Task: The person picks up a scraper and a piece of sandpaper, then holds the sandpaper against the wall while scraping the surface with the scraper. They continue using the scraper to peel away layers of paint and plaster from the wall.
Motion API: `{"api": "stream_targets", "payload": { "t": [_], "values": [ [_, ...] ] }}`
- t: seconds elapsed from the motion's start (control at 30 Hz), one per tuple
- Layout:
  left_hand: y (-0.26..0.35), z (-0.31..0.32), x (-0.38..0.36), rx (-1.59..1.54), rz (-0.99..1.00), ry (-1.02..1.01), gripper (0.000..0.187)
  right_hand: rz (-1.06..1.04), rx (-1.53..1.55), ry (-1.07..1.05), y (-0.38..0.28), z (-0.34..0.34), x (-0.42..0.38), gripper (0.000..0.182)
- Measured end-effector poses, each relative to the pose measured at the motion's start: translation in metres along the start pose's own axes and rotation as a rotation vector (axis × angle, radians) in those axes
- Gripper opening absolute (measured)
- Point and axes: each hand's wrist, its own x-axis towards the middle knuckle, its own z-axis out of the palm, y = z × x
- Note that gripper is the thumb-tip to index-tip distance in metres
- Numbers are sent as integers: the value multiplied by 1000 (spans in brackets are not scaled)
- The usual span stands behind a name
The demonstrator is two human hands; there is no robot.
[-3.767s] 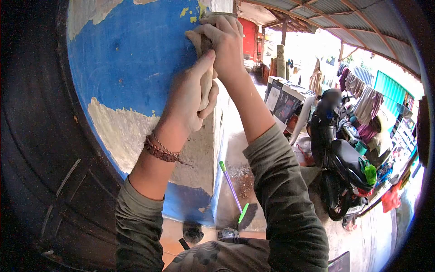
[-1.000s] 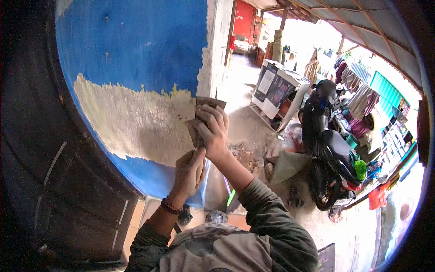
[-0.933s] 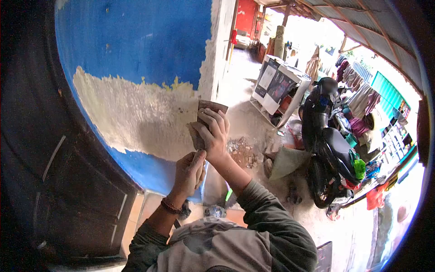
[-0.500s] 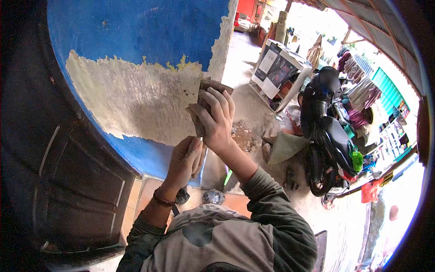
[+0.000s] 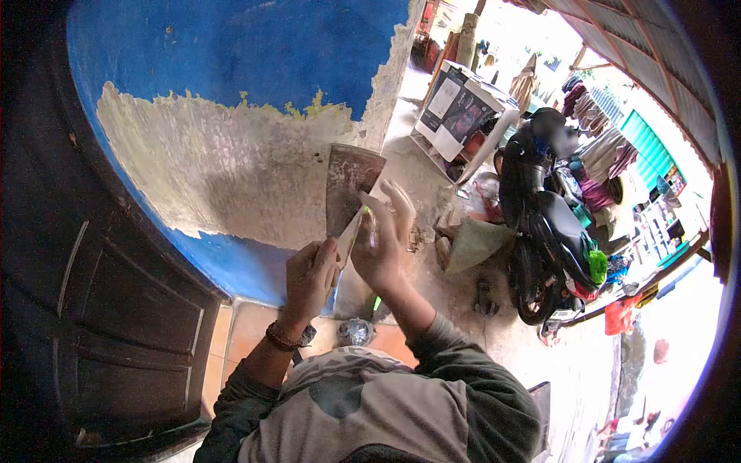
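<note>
My left hand (image 5: 309,279) is closed around the handle of a wide paint scraper (image 5: 349,185), whose worn, dark-stained metal blade points up and flares toward its far edge. Most of the handle is hidden in my fingers. Just right of the blade, my right hand (image 5: 384,243) is lifted with its fingers spread and partly blurred; it holds nothing. Behind the blade stands a wall (image 5: 208,166) with blue paint above and below a bare, scraped grey patch. A ragged yellowish edge borders the upper paint.
A dark panelled door (image 5: 131,324) is on the left. A motorcycle (image 5: 544,224) stands at the right, near a white box-like cabinet (image 5: 455,116) and hanging clothes (image 5: 606,147). A grey sack (image 5: 478,245) and debris lie on the floor. A plastic-wrapped ball-like thing (image 5: 356,332) sits on the tiles.
My right hand has come off the scraper blade and moved down and right, its fingers opening. The blade is now uncovered, and my left hand keeps its grip. The view has shifted slightly.
</note>
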Motion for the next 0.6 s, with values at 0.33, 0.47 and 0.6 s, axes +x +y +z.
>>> {"api": "stream_targets", "payload": {
  "t": [0.33,0.47,0.6],
  "values": [
    [-4,2,0,-75,16,-152,31,1194,1137,-314,-20,11,37,43],
    [1,1,0,-127,-30,-161,29,1208,1127,-244,-21,26,34,44],
    [7,3,0,-118,-25,-139,28,1169,1067,-211,-25,29,37,41]
  ]
}}
